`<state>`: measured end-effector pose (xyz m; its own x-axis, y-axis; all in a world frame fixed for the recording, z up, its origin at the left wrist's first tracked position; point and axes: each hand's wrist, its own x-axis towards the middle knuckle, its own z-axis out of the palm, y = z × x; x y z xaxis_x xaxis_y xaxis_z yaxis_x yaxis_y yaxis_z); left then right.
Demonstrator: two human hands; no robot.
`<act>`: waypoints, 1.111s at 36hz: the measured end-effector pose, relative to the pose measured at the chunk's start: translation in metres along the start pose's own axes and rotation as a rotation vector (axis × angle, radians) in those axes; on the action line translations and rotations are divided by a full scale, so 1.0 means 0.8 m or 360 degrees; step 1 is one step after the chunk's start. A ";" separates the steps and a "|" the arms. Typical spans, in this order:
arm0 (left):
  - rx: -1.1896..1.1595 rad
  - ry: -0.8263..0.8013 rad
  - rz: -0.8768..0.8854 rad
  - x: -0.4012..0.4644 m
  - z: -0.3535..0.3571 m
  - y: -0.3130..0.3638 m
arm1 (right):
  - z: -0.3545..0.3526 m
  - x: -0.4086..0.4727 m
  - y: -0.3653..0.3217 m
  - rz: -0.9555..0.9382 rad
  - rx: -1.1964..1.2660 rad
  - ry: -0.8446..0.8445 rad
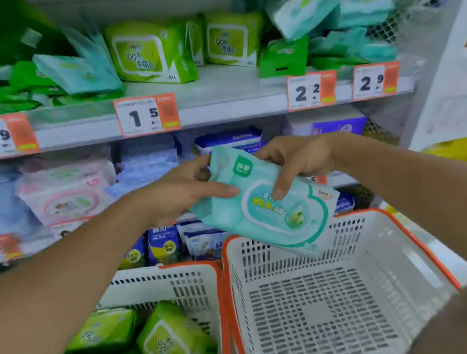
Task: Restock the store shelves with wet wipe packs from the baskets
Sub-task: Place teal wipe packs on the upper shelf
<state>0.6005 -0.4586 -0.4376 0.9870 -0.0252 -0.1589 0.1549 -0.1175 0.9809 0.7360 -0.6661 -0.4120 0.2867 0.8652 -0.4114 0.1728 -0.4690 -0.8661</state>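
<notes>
I have both hands gripping one soft teal plastic wet wipe pack point(264, 200): left hand point(187, 192) underneath, right hand point(295, 157) pinching its top. It's floppy, so a loosened grip could drop it into the empty white orange-rimmed basket point(328, 304) below.

Both forearms are bare to the frame edge, hands point(184, 191) ungloved, without rings

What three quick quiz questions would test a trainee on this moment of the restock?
1. True or false: both hands hold the teal pack.
2. Which basket has no packs in view in it: A, the right basket, or B, the left basket?
3. What colour are the packs in the left basket?

Key: 1 true, the left hand and right hand grip it; 2 A; 3 green.
</notes>
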 end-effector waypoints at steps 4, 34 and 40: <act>-0.0084 -0.0045 -0.0132 0.013 0.027 -0.056 | 0.008 0.014 0.062 0.0149 0.0078 -0.0101; 0.2367 0.0221 -0.0096 0.169 -0.026 0.163 | -0.141 0.012 -0.111 0.0370 -0.1037 0.2172; 0.2267 0.0242 -0.0109 0.163 -0.025 0.162 | -0.140 0.070 -0.114 0.0645 -0.1029 0.2017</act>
<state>0.7505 -0.4569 -0.3290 0.9885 0.1149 -0.0982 0.1166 -0.9931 0.0117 0.8423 -0.5949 -0.3245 0.9707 0.0903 0.2227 0.1644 -0.9254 -0.3415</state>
